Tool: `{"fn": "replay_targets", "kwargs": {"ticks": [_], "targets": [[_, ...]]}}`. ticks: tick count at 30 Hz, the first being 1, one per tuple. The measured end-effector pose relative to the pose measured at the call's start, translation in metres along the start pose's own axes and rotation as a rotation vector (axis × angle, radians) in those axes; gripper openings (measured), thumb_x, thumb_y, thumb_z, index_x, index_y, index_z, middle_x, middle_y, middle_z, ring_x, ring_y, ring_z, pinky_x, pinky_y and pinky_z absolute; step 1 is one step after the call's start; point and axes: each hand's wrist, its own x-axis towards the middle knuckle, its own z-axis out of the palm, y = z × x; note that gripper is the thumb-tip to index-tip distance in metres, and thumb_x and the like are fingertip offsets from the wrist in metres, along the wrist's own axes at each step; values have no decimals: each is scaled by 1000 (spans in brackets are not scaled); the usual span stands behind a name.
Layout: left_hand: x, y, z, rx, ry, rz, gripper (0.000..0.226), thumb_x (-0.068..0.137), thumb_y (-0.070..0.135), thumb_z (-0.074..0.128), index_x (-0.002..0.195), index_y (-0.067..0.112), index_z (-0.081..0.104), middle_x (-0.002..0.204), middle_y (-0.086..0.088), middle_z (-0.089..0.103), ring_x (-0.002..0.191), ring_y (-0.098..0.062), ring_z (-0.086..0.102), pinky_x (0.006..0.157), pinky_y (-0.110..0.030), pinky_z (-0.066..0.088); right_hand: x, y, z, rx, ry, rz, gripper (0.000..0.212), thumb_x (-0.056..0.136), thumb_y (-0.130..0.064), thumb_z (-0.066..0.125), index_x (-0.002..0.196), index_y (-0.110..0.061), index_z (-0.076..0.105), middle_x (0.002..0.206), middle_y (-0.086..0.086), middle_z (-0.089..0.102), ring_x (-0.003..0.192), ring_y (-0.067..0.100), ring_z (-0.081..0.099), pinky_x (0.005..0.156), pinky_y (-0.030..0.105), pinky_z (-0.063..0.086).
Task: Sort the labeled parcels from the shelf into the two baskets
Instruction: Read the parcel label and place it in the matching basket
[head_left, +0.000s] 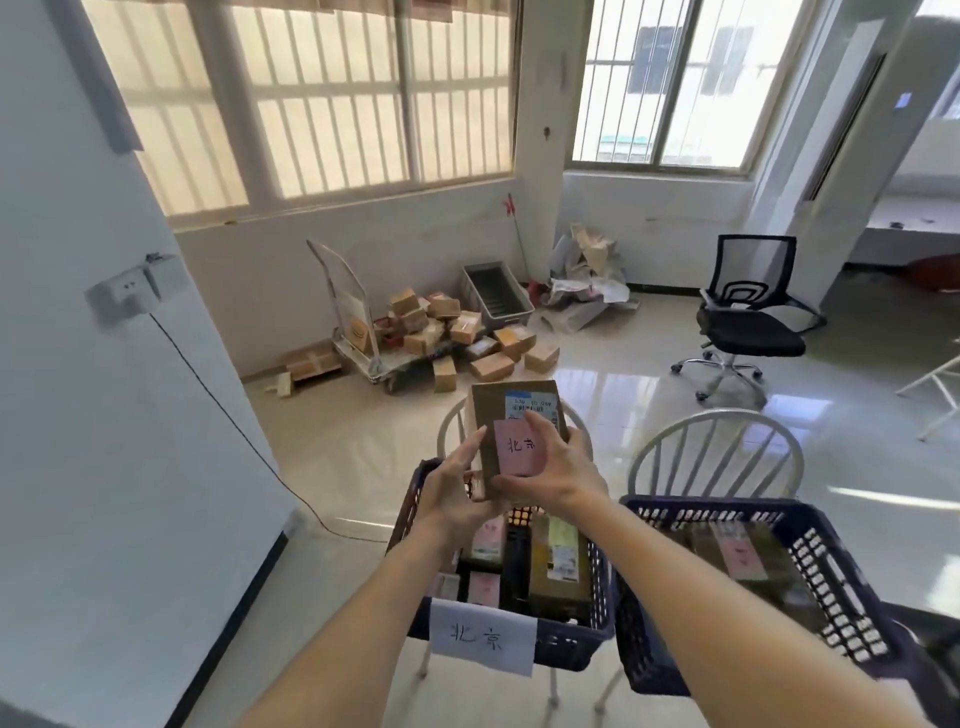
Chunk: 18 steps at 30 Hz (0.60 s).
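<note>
The parcel (511, 434), pink note reading 北京, hangs directly above the left basket (561, 642), whose front tag bears the same characters. Its long axis runs away from the person, tilted upright. Left hand (457, 491) grips its left edge, right hand (558, 467) its right edge; both equally near. The right basket (831, 587) stands just beside the left basket.

Hand cart (358, 332) at 11 o'clock, loose cardboard boxes (467, 338) piled beside it. Grey bin (496, 296) at 12. Black office chair (748, 317) at 2 o'clock.
</note>
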Motion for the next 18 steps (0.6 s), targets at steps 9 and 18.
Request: {"fn": "replay_targets", "kwargs": {"ticks": [9, 18], "targets": [[102, -98, 45, -31, -109, -133, 97, 75, 28, 88, 153, 39, 32, 142, 6, 57, 124, -7, 58, 101, -32, 53, 122, 45, 61, -51, -38, 130, 118, 55, -82, 79, 148, -58, 10, 158, 6, 14, 137, 43, 39, 102, 55, 47], [160, -235, 70, 178, -259, -247, 82, 85, 12, 77, 150, 36, 34, 136, 30, 40, 128, 6, 40, 94, 8, 24, 201, 125, 184, -94, -208, 302, 113, 57, -76, 80, 146, -59, 11, 152, 11, 16, 135, 41, 37, 108, 53, 40]]}}
